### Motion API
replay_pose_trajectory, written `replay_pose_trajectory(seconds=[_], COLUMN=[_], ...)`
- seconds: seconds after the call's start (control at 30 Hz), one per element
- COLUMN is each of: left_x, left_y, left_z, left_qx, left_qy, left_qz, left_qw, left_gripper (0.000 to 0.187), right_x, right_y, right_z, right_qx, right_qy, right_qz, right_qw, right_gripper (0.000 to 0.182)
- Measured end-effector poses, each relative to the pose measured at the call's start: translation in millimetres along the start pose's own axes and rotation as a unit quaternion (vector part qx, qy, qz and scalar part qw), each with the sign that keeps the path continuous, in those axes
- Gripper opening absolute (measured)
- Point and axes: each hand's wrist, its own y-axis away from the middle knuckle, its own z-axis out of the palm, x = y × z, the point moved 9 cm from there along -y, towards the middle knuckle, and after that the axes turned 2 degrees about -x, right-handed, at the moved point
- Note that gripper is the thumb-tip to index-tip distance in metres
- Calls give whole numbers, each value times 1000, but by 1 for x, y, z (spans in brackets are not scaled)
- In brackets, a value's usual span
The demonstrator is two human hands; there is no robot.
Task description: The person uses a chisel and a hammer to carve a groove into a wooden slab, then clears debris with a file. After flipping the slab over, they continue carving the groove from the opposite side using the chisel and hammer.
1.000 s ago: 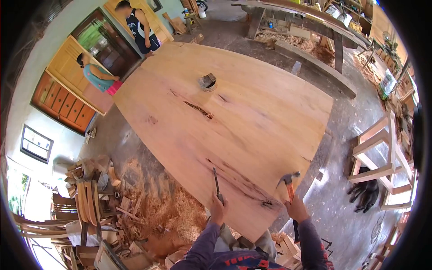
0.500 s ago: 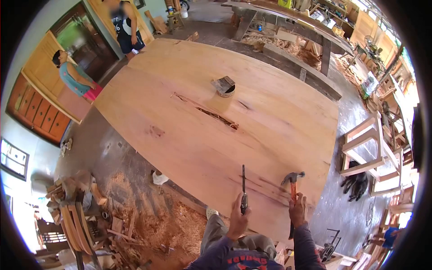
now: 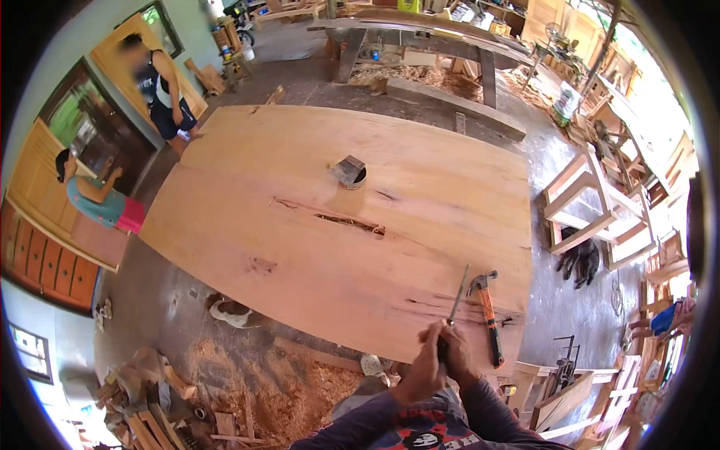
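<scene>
Both my hands meet at the near edge of a big wooden slab. My left hand and my right hand close together around the handle of a chisel. Its thin blade points away from me, over a dark crack in the wood. A claw hammer with an orange handle lies flat on the slab just right of the chisel, and neither hand touches it.
A round tin stands mid-slab beyond a long split. Two people stand by doors at the left. A black dog lies near wooden frames on the right. Sawdust and scrap wood cover the floor.
My right hand has laid the hammer down on the slab and joined my left hand on the chisel. My view has shifted right along the slab.
</scene>
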Motion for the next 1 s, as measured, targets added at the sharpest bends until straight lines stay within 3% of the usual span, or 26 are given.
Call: replay_pose_trajectory(seconds=[0.03,0.07,0.1,0.13,0.2,0.27,0.3,0.33,0.4,0.43,0.57,0.6,0.7,0.77,0.8,0.9,1.0], left_x=[1,0,-4,-7,-46,-115,-109,-154,-204,-206,-245,-242,-247,-236,-235,-237,-246], left_y=[-6,-11,-16,-20,-34,-69,-101,-129,-186,-217,-302,-305,-296,-302,-302,-325,-360], left_z=[7,12,10,8,-17,-78,-109,-139,-185,-193,-217,-214,-215,-216,-217,-214,-294], left_qx=[-24,-48,-63,-76,-61,17,22,78,256,244,219,205,169,151,148,-13,77], left_qy=[9,14,-6,-26,-213,-194,-233,-277,-443,-458,-481,-480,-443,-450,-448,-310,-209], left_qz=[2,2,20,39,120,2,-82,-76,36,-4,-80,-28,18,71,90,206,50], left_qw=[1000,999,998,996,968,981,969,955,859,855,845,853,880,878,877,928,973], left_gripper=[84,80,66,54,33,26,22,25,34,36,29,22,15,13,12,14,26], right_x=[-17,-13,-11,-7,6,22,23,32,51,50,57,70,103,98,98,67,24], right_y=[6,4,3,4,10,27,36,42,67,83,128,139,155,145,135,69,1], right_z=[-13,-29,-46,-68,-122,-158,-169,-185,-202,-203,-180,-175,-136,-90,-72,-20,15], right_qx=[23,73,124,176,248,279,292,303,331,346,422,442,500,573,589,572,481], right_qy=[53,-10,-73,-34,21,41,44,64,108,132,107,92,12,-70,-68,-46,54], right_qz=[-26,-20,-20,-34,-39,-5,13,-5,-10,-2,42,41,43,97,81,51,80], right_qw=[998,997,989,983,968,959,955,951,937,929,899,891,865,811,802,817,871], right_gripper=[44,34,25,22,26,29,30,29,29,28,27,27,21,19,20,19,22])
